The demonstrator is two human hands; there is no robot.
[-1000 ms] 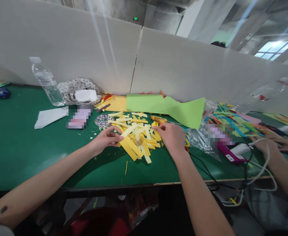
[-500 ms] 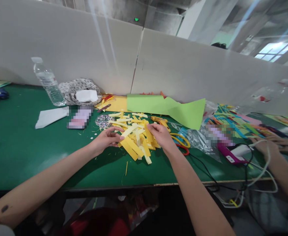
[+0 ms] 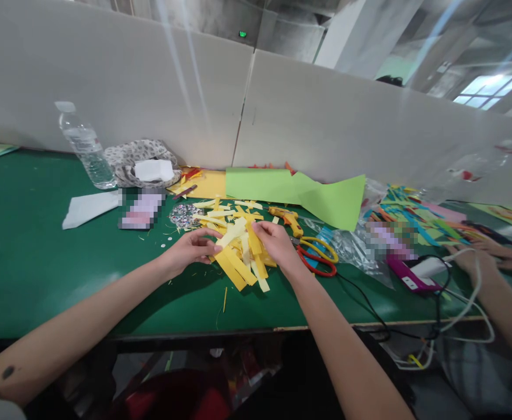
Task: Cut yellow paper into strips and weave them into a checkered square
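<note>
A loose heap of yellow and pale-yellow paper strips [image 3: 235,267] lies on the green table in front of me. My left hand [image 3: 191,251] is at the heap's left side, thumb and fingers closed on a pale-yellow paper strip [image 3: 231,233]. Over the heap's right side, my right hand [image 3: 274,240] pinches a deeper yellow paper strip [image 3: 254,240]. Right of that hand are scissors [image 3: 319,256] with red and yellow handles and a yellow glue gun [image 3: 287,219]. Behind the left hand sits a clear bag of shiny sequins [image 3: 186,216].
Green paper [image 3: 300,192] lies along the partition [image 3: 160,87]. A water bottle [image 3: 87,146], a patterned cloth pouch [image 3: 144,154] and white paper [image 3: 90,209] are at left. Plastic bags [image 3: 356,251], a magenta device [image 3: 411,277], cables and another person's hands [image 3: 479,259] are at right.
My right hand has moved slightly left and toward me with its yellow strip, uncovering more of the glue gun and scissors. My left hand is nearly still.
</note>
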